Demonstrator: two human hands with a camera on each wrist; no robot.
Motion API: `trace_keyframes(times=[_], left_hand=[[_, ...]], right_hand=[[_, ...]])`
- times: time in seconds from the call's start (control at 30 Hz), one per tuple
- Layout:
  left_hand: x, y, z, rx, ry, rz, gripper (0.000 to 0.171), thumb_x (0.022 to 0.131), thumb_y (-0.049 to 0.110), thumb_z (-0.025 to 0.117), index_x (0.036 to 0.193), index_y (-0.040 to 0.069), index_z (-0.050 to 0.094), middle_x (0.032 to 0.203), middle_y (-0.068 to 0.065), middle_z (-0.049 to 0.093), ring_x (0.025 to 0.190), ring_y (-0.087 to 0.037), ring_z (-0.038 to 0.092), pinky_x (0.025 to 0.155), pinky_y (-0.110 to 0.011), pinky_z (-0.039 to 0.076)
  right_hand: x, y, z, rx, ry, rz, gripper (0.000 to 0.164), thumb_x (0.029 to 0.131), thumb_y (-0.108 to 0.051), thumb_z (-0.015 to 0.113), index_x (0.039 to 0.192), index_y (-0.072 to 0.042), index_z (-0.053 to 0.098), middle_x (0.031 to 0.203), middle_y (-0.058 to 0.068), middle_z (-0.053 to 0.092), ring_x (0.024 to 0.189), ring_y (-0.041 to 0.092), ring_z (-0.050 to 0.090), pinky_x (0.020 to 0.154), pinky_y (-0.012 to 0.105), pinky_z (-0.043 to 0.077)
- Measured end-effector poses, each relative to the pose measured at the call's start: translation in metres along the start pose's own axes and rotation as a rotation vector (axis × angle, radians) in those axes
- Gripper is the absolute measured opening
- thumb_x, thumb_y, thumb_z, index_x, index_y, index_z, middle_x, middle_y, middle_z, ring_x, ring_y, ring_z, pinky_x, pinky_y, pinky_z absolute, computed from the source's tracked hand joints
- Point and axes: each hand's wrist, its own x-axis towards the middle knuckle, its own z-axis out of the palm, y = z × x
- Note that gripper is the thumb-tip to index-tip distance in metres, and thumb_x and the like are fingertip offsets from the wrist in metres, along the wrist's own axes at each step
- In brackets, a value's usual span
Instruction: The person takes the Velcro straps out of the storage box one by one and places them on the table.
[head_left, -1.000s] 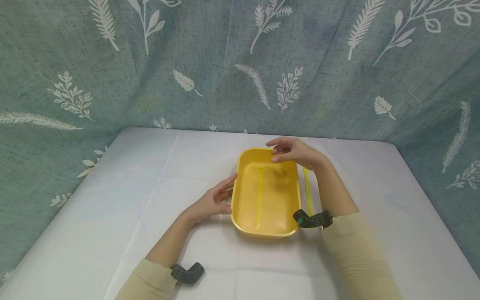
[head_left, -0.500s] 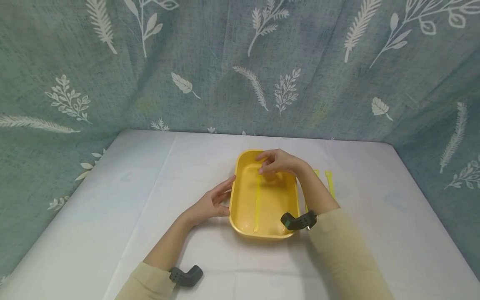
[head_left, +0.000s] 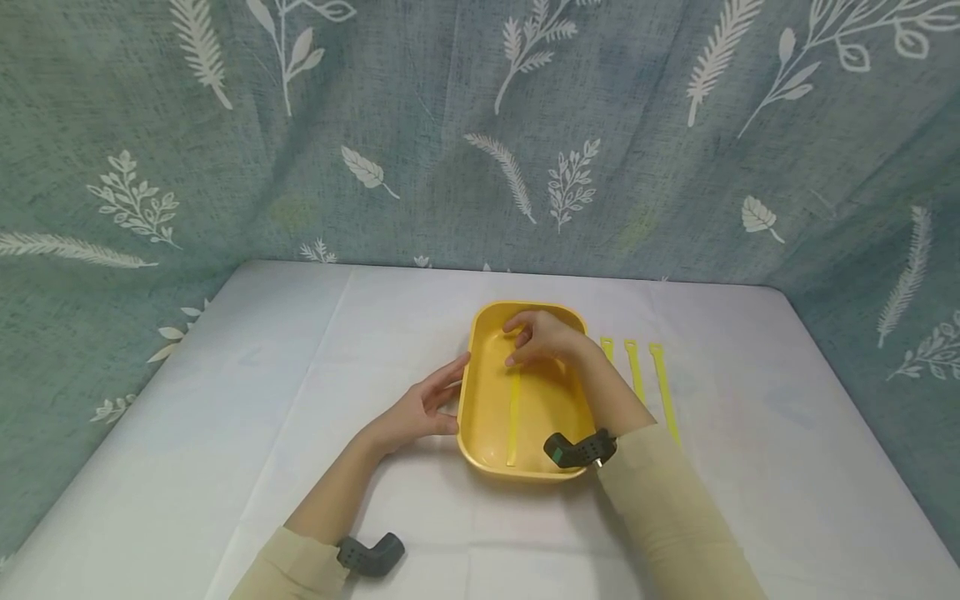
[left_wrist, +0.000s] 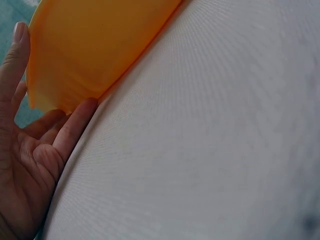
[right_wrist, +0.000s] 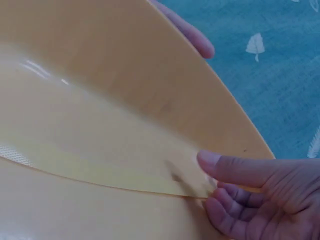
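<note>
A yellow plastic tray stands on the white table. Along its floor lies one flat yellow strap. My left hand rests against the tray's left wall, thumb and fingers spread; the left wrist view has its fingertips touching the outer wall. Inside the tray, at the strap's far end, is my right hand. Its thumb and index finger stand apart in the head view. The right wrist view has the strap's end at the curled fingertips, the thumb above; a grip on it is not visible.
Right of the tray, several more yellow straps lie side by side on the table, each with a wider slotted head at the far end. The right forearm partly covers them. A leaf-patterned green-blue cloth hangs behind the table.
My right hand has moved left and down from the tray's far right rim to the strap's far end inside. More straps now show beside the forearm. My left hand stays at the wall.
</note>
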Motion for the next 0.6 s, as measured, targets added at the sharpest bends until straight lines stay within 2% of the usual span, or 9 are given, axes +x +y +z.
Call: trace_keyframes(times=[0.2,0.3,0.47,0.6], left_hand=[[-0.0005,-0.0013,0.0001,0.023,0.007,-0.006,0.094,0.079,0.027,0.078,0.152,0.024,0.019,0.156,-0.01,0.022,0.142,-0.032,0.023,0.104,-0.036,0.041],[-0.0001,-0.0016,0.0006,0.036,0.013,-0.018,0.095,0.078,0.031,0.078,0.152,0.026,0.019,0.156,-0.008,0.022,0.142,-0.03,0.024,0.107,-0.037,0.037],[0.0002,0.0,0.0009,0.051,0.025,-0.023,0.094,0.079,0.029,0.078,0.152,0.028,0.019,0.156,-0.005,0.024,0.142,-0.028,0.025,0.109,-0.04,0.033],[0.0001,0.0013,0.0008,0.045,0.024,-0.018,0.093,0.079,0.027,0.077,0.152,0.027,0.019,0.156,-0.006,0.023,0.142,-0.029,0.025,0.107,-0.04,0.037]], right_hand=[[0.0026,0.0035,0.0008,-0.106,0.052,-0.004,0.062,0.068,-0.007,0.084,0.123,-0.001,0.056,0.086,0.009,0.057,0.068,0.016,0.053,0.061,0.022,0.047],[0.0036,0.0053,0.0017,-0.179,0.047,-0.007,0.06,0.068,-0.011,0.085,0.121,-0.002,0.058,0.084,0.008,0.059,0.071,0.017,0.053,0.064,0.024,0.046],[0.0075,0.0095,0.0032,-0.264,0.043,-0.068,0.06,0.066,-0.021,0.087,0.116,-0.003,0.06,0.082,0.006,0.06,0.074,0.017,0.053,0.066,0.024,0.045],[0.0071,0.0056,0.0067,-0.316,0.048,-0.091,0.059,0.069,-0.021,0.085,0.118,-0.002,0.058,0.081,0.005,0.059,0.072,0.016,0.052,0.064,0.023,0.044]])
